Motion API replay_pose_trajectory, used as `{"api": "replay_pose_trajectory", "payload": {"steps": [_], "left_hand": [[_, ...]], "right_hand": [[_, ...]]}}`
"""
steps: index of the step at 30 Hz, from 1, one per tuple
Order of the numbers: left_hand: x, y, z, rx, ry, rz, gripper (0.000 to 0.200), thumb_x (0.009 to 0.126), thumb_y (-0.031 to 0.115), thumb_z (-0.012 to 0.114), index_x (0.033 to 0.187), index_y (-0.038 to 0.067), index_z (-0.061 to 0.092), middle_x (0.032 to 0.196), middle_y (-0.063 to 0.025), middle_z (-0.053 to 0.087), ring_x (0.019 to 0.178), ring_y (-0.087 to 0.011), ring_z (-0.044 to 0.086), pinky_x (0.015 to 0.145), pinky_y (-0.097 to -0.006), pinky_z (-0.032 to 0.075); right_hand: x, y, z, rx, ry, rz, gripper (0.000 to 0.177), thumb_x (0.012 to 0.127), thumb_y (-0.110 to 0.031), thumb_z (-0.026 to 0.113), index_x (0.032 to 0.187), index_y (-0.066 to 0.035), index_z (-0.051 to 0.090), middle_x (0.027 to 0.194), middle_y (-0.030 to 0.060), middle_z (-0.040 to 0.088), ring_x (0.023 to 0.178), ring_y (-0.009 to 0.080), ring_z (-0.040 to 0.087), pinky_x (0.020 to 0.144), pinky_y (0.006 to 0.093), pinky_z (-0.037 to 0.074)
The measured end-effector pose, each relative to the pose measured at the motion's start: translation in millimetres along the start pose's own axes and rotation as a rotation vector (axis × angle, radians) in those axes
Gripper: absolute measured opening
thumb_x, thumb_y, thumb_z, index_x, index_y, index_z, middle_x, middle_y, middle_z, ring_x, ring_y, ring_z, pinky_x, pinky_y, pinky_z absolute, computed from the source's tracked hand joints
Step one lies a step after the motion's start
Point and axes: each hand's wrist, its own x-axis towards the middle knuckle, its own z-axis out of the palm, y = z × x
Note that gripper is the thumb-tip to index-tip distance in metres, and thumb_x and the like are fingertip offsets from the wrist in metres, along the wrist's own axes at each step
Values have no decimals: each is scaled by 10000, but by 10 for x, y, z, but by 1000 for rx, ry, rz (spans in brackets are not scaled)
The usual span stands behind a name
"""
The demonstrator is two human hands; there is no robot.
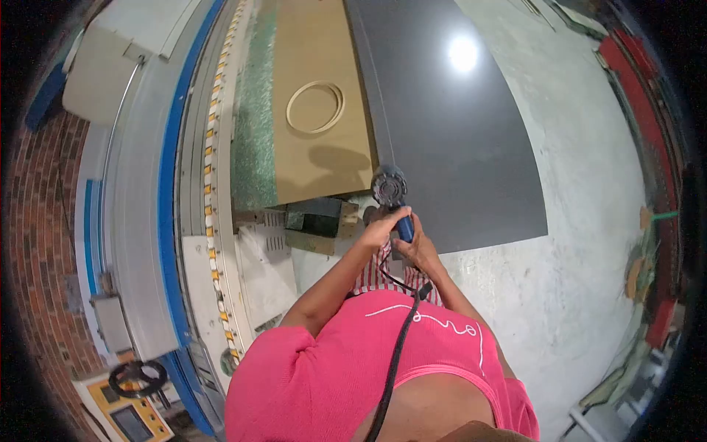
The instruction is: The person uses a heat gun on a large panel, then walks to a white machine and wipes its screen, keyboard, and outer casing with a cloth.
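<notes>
The power tool (390, 188) had a blue handle and a dark grey head, and its cable (394, 353) was black. The near shirt (317, 368) was bright pink with a thin white scrawl, and the cloth (372, 278) beyond it was striped red and white. Farther off, a tan board (324, 44) lay left of a dark grey sheet (456, 147). The floor (589, 221) was mottled pale grey, the machine rail (171, 184) blue, and the left wall (37, 221) red brick.
</notes>
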Motion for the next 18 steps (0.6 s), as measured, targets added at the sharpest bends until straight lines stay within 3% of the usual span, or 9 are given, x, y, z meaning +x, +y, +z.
{"api": "replay_pose_trajectory", "payload": {"steps": [2, 5, 11, 13, 18], "left_hand": [[308, 35, -176, -47, -11, 139, 287, 827, 343, 611, 920, 71, 609, 847, -17, 602, 759, -112, 558, 704, -256, 442], [697, 222, -375, -53, 22, 224, 244, 808, 283, 645, 914, 70, 593, 833, -24, 598, 759, -119, 561, 697, -264, 449], [1089, 586, -759, 0, -23, 38, 317, 759, 280, 693, 946, 57, 568, 841, -38, 587, 764, -139, 561, 703, -286, 455], [1103, 723, -834, 32, -26, 1, 330, 754, 288, 697, 949, 55, 567, 850, -39, 584, 762, -141, 559, 696, -288, 456], [1292, 897, -983, 77, -123, -69, 322, 765, 285, 687, 960, 60, 564, 861, -30, 567, 764, -139, 541, 674, -293, 455]], "right_hand": [[283, -53, 88, 22, 36, 24, 873, 729, -455, 612, 1379, -93, 154, 990, 304, 573, 913, 464, 565, 752, 458, 450], [602, -255, 147, 66, 94, 20, 866, 731, -478, 603, 1367, -61, 191, 1045, 303, 550, 963, 449, 554, 802, 431, 439], [1072, -517, 393, 159, 184, 99, 796, 733, -444, 593, 1340, -46, 266, 1123, 282, 526, 1032, 401, 542, 849, 406, 422], [1150, -707, 395, 151, 194, 215, 797, 720, -398, 618, 1321, 16, 296, 1067, 265, 552, 942, 334, 587, 804, 374, 442], [1366, -754, 569, 190, 288, 195, 761, 728, -336, 617, 1312, 37, 303, 989, 212, 578, 826, 254, 610, 725, 340, 462]]}}
